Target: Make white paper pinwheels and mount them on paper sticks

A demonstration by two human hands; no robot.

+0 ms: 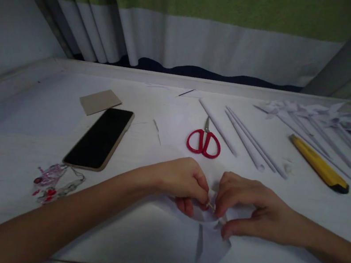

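Observation:
Near the front edge of the table, both hands work on a piece of folded white paper (210, 238). My left hand (187, 183) is closed, its thumb and fingers pinched at the paper's upper part. A small pale stick-like bit (211, 207) shows between the two hands. From the right, my right hand (254, 208) grips the same paper between thumb and fingers. Part of the paper is hidden behind the fingers. Red-handled scissors (203, 144) lie just beyond the hands, blades partly spread.
Rolled paper sticks (247, 139) lie right of the scissors. Further right are a yellow utility knife (318, 163) and several paper pinwheels (324, 117) on sticks. On the left lie a phone (99, 139) with a beaded charm (51, 181) and a beige card (100, 102). A curtain (226, 15) hangs behind.

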